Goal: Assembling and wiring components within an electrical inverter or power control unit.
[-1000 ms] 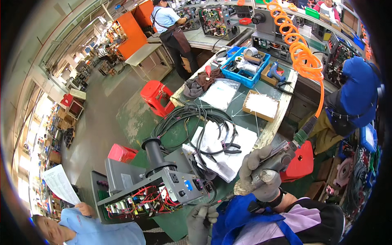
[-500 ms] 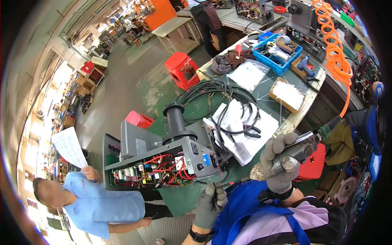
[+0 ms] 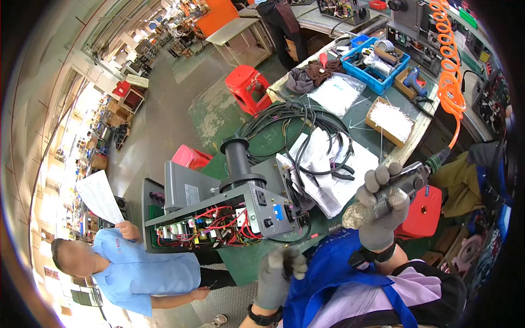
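Observation:
My right hand [image 3: 385, 210], in a grey glove, grips an air screwdriver [image 3: 402, 188] whose front end is wrapped in worn tape. Its thin shaft points left, ending near the corner of an opened grey machine [image 3: 254, 205]. Red wires [image 3: 219, 227] and circuit boards show in the machine's uncovered side, and a black spool-like cylinder [image 3: 237, 161] stands on it. Below the shaft, my gloved left hand [image 3: 280, 273] is apart from the tool, its fingers curled in. Whatever those fingers may hold is hidden.
Black cables [image 3: 284, 123] and papers [image 3: 355, 177] lie behind the machine. Farther off are a box of white ties [image 3: 389, 123] and a blue bin [image 3: 377, 74]. An orange coiled hose [image 3: 451, 71] runs to the screwdriver. A person in blue [image 3: 145, 268] holds a sheet [image 3: 99, 195] at left.
My left hand has come away from the screwdriver's shaft and dropped slightly lower. The right hand keeps its grip on the tool. The whole view has shifted slightly.

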Motion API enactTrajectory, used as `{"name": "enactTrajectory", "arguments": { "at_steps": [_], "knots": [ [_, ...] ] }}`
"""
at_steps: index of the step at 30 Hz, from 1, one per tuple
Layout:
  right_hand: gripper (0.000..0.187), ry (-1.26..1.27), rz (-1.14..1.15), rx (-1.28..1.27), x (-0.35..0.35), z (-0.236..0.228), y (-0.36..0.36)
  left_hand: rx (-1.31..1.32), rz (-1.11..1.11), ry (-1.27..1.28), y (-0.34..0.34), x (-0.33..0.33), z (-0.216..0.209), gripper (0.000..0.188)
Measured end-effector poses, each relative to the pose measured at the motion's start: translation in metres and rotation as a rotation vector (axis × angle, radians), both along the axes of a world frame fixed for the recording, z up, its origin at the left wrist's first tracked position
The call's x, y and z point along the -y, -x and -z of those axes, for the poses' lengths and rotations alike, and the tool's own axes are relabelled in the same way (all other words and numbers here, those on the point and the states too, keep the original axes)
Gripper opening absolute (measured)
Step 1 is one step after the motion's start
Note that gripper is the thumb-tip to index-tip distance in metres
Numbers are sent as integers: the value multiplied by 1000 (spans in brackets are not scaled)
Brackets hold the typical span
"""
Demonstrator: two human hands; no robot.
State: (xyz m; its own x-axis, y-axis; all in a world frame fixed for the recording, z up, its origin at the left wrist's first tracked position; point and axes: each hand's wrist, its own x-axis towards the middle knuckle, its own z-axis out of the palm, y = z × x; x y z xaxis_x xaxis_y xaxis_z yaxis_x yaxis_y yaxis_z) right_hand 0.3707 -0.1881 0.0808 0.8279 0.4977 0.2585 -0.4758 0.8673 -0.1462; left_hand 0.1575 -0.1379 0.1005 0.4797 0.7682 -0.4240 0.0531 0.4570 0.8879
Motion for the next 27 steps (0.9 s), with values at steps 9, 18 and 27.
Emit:
{"name": "enactTrajectory", "arguments": {
  "at_steps": [9,18,27],
  "knots": [
    [44,3,134,-98,-5,24,-16,-131,-236,-772,0,-34,9,58],
    [37,118,131,-78,-16,23,-5,189,211,51,140,-71,-17,60],
    [36,157,159,-78,-17,24,-4,-136,28,-818,8,-84,23,71]
  ]
}}
